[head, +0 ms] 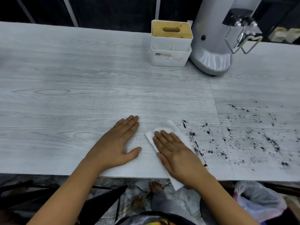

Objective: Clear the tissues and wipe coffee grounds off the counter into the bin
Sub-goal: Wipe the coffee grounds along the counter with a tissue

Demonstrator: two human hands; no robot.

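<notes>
Right hand [177,153] flat, fingers straight, pressing white folded tissue [170,129] at 5 o'clock | left hand [118,143] spread flat on grey woodgrain counter [81,95] | black coffee grounds [243,135] at 3 o'clock | sweep with even pressure toward the edge.

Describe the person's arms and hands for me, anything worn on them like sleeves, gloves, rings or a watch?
Both forearms are bare as far as the picture shows, with no sleeves in view. The left hand and right hand wear no gloves, and no rings, watch or bracelet show on the fingers or wrists. The fingernails look short and unpainted.
</notes>
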